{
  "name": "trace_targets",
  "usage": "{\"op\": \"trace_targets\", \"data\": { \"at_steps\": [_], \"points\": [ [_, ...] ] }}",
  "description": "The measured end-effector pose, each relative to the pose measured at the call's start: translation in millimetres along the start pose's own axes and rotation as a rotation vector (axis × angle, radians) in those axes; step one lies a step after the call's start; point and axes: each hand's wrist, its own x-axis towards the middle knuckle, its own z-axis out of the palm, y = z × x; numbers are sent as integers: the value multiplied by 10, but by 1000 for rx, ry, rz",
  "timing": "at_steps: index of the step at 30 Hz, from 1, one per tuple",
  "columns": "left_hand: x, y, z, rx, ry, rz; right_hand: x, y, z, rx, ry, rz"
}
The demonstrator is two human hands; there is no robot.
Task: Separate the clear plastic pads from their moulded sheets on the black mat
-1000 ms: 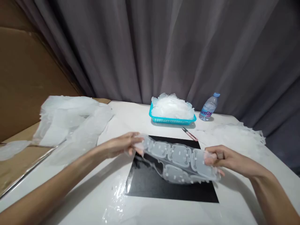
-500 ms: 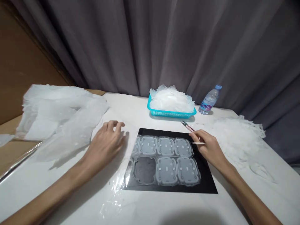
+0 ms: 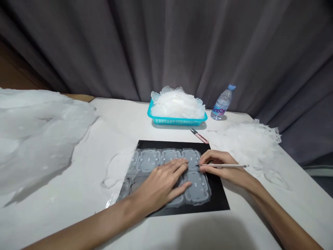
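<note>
A clear moulded plastic sheet (image 3: 195, 189) with rounded rectangular shapes lies on a black mat (image 3: 220, 201). My left hand (image 3: 162, 182) rests flat across the middle of the sheet, fingers extended, hiding part of it. At the sheet's right edge my right hand (image 3: 221, 163) pinches a thin white pen-like tool (image 3: 226, 166), its dark pointed tip touching or just above the plastic near the upper right shape. One opening in the sheet's lower left is partly covered by my left arm. Pink-handled snips (image 3: 199, 136) lie just behind the mat.
Behind the mat stands a turquoise basket (image 3: 179, 121) heaped with translucent pieces, with a water bottle (image 3: 222, 104) to its right. Plastic scraps (image 3: 247, 144) pile up at right. Large translucent sheets (image 3: 39, 139) cover the left side. A grey curtain (image 3: 171, 45) hangs behind.
My left hand has moved right, from the bare table onto the sheet. My right hand has brought the tool's tip to the sheet. The view has shifted, and the sheets at left look larger.
</note>
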Motion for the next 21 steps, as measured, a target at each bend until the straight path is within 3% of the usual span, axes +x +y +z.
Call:
{"op": "trace_targets", "data": {
  "at_steps": [6, 12, 21],
  "points": [
    [-37, -58, -10, 42, -16, 45, -3, -36, -35, -91, -88, -63],
    [-46, 76, 22, 93, -1, 96, -17, -60, 0, -171, -101, -154],
    [-98, 215, 93, 123, 74, 44, -6, -80, -7, -203, -118, -146]
  ]
}}
